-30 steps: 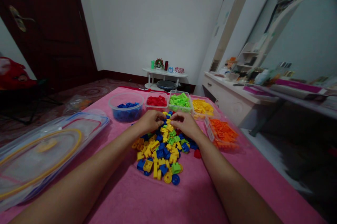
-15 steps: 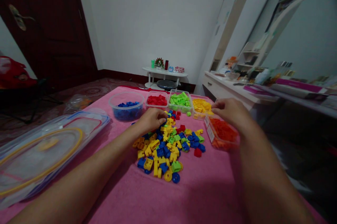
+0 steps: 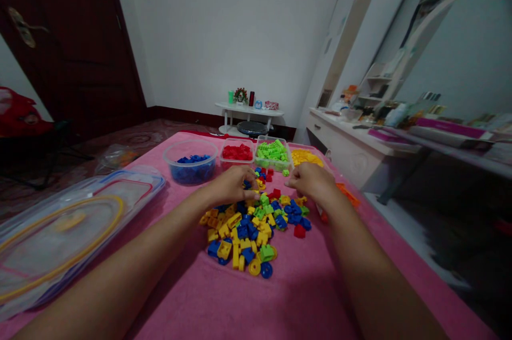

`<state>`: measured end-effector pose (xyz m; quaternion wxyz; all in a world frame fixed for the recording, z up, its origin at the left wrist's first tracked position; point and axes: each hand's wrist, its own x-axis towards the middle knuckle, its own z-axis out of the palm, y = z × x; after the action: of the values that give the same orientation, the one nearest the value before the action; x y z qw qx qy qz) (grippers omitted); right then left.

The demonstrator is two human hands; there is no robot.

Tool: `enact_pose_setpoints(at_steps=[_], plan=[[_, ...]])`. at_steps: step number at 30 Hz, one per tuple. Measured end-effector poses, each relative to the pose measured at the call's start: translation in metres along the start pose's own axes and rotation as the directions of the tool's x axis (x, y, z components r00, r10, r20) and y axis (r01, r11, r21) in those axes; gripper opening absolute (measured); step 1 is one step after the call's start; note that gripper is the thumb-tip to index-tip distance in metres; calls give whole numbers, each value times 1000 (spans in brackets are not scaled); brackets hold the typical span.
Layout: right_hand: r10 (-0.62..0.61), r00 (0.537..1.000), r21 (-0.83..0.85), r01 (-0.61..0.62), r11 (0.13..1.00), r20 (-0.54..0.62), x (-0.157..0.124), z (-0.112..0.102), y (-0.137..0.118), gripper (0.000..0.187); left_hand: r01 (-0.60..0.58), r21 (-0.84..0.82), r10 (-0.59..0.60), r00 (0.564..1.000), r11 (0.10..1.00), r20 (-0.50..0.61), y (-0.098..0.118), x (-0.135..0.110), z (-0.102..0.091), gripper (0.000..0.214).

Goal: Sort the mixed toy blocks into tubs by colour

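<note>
A heap of small toy blocks in yellow, blue, green and red lies on the pink cloth. My left hand rests on the far left part of the heap, fingers curled and pinched on blocks I cannot make out. My right hand hovers over the heap's far right edge, fingers curled downward; what it holds, if anything, is hidden. Behind the heap stand tubs of blue blocks, red blocks, green blocks and yellow blocks. An orange-block tub is mostly hidden by my right wrist.
Clear plastic lids with coloured rims lie stacked at the left. A white dresser crowded with items stands on the right. At the far wall stands a small white table; a dark door is at the left.
My right hand went from the heap out over the orange-block tub, then came back to the heap's right edge. My left hand stayed on the heap, shifting slightly.
</note>
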<state>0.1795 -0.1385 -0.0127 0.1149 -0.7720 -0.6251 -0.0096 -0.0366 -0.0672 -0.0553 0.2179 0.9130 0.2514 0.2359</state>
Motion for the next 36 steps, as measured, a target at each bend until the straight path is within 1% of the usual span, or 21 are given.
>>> enact_pose_setpoints(at_steps=[2, 3, 4, 5, 6, 7, 9, 10, 12, 14, 16, 18, 19, 21, 23, 24, 25, 27, 30, 33, 36], plan=[[4, 1000, 7, -4, 1000, 16, 1, 5, 0, 20, 134, -70, -138, 988, 988, -62, -1, 0, -6, 27], [-6, 999, 71, 3, 997, 32, 2, 6, 0, 20, 202, -136, -213, 974, 970, -78, -2, 0, -9, 27], [-21, 998, 187, 9, 982, 63, 3, 7, 1, 19, 259, -218, -282, 956, 941, -81, -2, 0, -12, 28], [-50, 993, 344, 11, 939, 106, 4, 6, 1, 17, 304, -310, -342, 937, 901, -75, -3, 0, -14, 29], [-93, 984, 514, 2, 858, 153, 4, 6, 0, 16, 334, -406, -391, 918, 851, -64, -3, 0, -16, 31], [-148, 970, 664, -19, 747, 194, 4, 4, 0, 14, 350, -501, -427, 903, 792, -45, -2, 0, -18, 32], [-255, 936, 846, -76, 528, 243, 2, 0, -1, 14, 357, -672, -469, 883, 649, 17, -1, -1, -20, 34], [-301, 919, 888, -97, 449, 253, 1, -2, -2, 17, 355, -742, -479, 876, 569, 52, 0, -1, -20, 34], [-360, 892, 924, -141, 356, 274, -3, -7, -3, 23, 352, -836, -497, 861, 421, 112, 2, 0, -20, 34], [-397, 871, 936, -170, 310, 290, -6, -11, -4, 29, 357, -878, -515, 843, 319, 155, 4, 1, -21, 33], [-423, 863, 944, -158, 290, 274, -8, -13, -5, 34, 372, -892, -524, 829, 257, 195, 5, 1, -21, 34], [-418, 873, 936, -109, 334, 251, -6, -10, -5, 38, 402, -877, -522, 824, 264, 221, 4, 0, -21, 39], [-392, 886, 911, -76, 405, 248, -4, -8, -4, 38, 419, -853, -520, 826, 312, 216, 3, -1, -20, 41], [-290, 927, 772, 1, 636, 238, 0, 2, -2, 33, 444, -744, -501, 849, 500, 169, 1, -3, -18, 44], [-184, 965, 488, 71, 870, 187, 4, 14, 1, 27, 439, -550, -449, 885, 710, 127, -3, -4, -15, 43], [-152, 974, 328, 90, 940, 168, 6, 19, 2, 25, 428, -439, -419, 899, 790, 123, -5, -4, -13, 41], [-138, 976, 191, 104, 976, 170, 6, 25, 3, 24, 413, -325, -393, 910, 851, 128, -6, -5, -11, 39], [-132, 965, 29, 129, 991, 227, 7, 34, 4, 24, 371, -107, -355, 924, 923, 140, -9, -5, -7, 36], [-141, 951, -36, 157, 987, 275, 7, 40, 6, 20, 304, 120, -319, 938, 945, 135, -10, -5, -4, 27], [-128, 969, -78, 147, 986, 213, 8, 38, 5, 17, 303, 165, -325, 937, 938, 129, -7, -5, -6, 21], [-135, 987, -32, 139, 990, 85, 7, 33, -3, 21, 357, 108, -370, 917, 928, 148, -4, -4, -10, 24]])
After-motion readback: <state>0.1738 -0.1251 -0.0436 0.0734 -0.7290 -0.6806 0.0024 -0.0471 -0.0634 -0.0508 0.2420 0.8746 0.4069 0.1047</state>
